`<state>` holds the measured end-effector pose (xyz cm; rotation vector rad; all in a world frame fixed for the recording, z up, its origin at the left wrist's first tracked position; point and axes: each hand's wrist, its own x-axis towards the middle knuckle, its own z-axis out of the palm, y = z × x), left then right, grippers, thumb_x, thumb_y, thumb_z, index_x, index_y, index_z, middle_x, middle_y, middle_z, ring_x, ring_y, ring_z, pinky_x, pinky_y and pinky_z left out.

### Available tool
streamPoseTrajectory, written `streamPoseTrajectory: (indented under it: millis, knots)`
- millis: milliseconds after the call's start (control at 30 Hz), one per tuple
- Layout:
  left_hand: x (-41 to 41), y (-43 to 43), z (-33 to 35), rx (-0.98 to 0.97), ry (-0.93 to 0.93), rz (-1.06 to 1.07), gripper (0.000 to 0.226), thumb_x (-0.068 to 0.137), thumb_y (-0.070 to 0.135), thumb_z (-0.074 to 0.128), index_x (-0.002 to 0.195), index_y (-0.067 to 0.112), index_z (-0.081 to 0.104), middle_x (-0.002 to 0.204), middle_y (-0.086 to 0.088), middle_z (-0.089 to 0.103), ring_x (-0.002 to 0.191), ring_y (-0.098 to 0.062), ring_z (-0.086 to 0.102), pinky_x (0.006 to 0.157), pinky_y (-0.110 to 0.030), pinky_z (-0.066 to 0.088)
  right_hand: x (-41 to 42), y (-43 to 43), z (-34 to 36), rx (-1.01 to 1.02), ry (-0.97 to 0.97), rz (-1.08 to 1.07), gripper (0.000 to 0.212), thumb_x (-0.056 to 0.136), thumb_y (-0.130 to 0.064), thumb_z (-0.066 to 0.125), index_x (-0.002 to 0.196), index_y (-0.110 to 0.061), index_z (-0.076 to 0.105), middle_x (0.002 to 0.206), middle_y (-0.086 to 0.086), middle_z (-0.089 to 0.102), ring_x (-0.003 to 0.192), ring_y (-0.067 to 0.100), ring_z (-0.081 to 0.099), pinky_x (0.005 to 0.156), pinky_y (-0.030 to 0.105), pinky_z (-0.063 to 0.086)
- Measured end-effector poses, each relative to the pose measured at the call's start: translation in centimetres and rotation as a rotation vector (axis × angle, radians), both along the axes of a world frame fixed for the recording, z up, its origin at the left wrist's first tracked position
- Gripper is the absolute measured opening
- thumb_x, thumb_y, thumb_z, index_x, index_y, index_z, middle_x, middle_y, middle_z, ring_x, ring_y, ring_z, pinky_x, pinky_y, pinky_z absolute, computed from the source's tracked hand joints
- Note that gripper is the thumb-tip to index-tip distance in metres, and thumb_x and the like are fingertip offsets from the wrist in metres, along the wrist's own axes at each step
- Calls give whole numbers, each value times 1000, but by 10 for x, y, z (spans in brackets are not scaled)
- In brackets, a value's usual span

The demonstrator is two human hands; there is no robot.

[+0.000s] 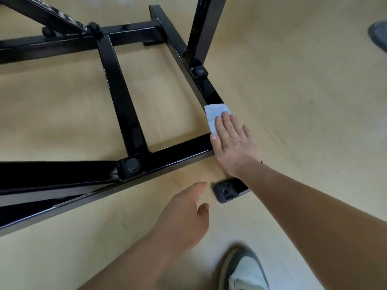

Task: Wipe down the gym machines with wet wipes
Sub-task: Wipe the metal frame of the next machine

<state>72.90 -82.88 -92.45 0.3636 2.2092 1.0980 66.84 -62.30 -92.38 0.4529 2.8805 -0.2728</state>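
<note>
On pale wooden floor (293, 101), glossy black steel machine frame (121, 97), right hand (232, 143) fingers straight, together, pressing pale blue wet wipe (215, 116) onto frame corner, left hand (184, 216) hovering, fingers loosely curled, empty.

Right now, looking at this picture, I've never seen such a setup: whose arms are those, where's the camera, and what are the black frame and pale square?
The camera sits on a person's head, looking down, so both bare arms are the wearer's own. The black metal frame is the base of a gym machine on a pale floor. The right hand lies flat, pressing a pale blue wet wipe onto a frame bar near a corner. The left hand hovers over the floor, fingers relaxed, holding nothing. At the bottom edge is the wearer's shoe.
</note>
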Motion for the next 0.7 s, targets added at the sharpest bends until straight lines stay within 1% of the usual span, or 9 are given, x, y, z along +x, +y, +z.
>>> streamPoseTrajectory:
  millis: [100, 167, 200, 267, 333, 433, 533, 600, 700]
  knots:
    - [7, 4, 0, 10, -21, -35, 47, 102, 24, 54, 148, 32, 47, 143, 9, 58, 134, -3, 52, 112, -32, 45, 43, 10, -2, -43, 50, -62, 59, 109, -47, 9, 164, -33, -5, 171, -15, -15, 158, 8, -12, 129, 32, 5]
    - [11, 9, -1, 20, -18, -41, 47, 102, 23, 54, 147, 34, 49, 138, 8, 61, 131, -3, 55, 110, -33, 47, 74, 19, -4, -107, 165, -106, 57, 110, -45, 15, 165, -33, 10, 172, -17, -2, 158, 7, 4, 127, 29, 18]
    - [12, 12, -4, 27, -12, -39, 47, 101, 24, 55, 146, 36, 50, 137, 9, 62, 129, -2, 56, 109, -31, 47, 86, 21, -6, -125, 233, -101, 57, 110, -44, 17, 164, -28, 23, 171, -13, 10, 157, 8, 14, 125, 29, 24]
    - [16, 20, -11, 29, -1, -45, 47, 101, 22, 56, 146, 34, 51, 135, 11, 64, 125, 4, 57, 105, -18, 45, 105, 22, -9, -122, 349, -77, 62, 107, -43, 19, 153, -15, 49, 165, -3, 35, 152, 12, 34, 120, 30, 35]
    - [22, 27, -10, 26, -31, -54, 46, 101, 19, 56, 145, 32, 52, 133, 15, 63, 120, 11, 56, 96, -2, 39, 131, 23, -14, -126, 441, -105, 57, 107, -38, 26, 141, -11, 62, 156, 2, 51, 144, 14, 47, 113, 29, 42]
    - [27, 38, -10, 34, -49, -46, 45, 101, 16, 57, 143, 33, 54, 126, 21, 64, 114, 19, 55, 99, -1, 39, 169, 37, -20, -137, 498, -222, 51, 110, -36, 29, 141, -12, 62, 153, 2, 55, 142, 12, 50, 112, 24, 41]
    - [23, 59, -17, 35, -72, 3, 41, 101, 16, 57, 140, 31, 56, 123, 20, 65, 113, 16, 57, 89, 1, 38, 183, 64, -24, -208, 407, -382, 49, 111, -36, 31, 152, -16, 50, 162, 0, 41, 151, 10, 34, 116, 15, 23]
    - [17, 76, -19, 16, -77, -1, 41, 102, 17, 57, 140, 33, 56, 125, 19, 65, 115, 10, 58, 90, -3, 37, 172, 82, -31, -218, 353, -363, 50, 111, -34, 32, 157, -17, 40, 168, -2, 28, 155, 8, 22, 114, 14, 17]
    - [8, 92, -19, -10, -75, -20, 41, 102, 17, 56, 141, 30, 56, 127, 15, 65, 117, 4, 59, 100, -14, 40, 142, 98, -46, -282, 256, -223, 54, 112, -35, 30, 163, -18, 27, 171, -8, 13, 157, 5, 9, 118, 15, 12]
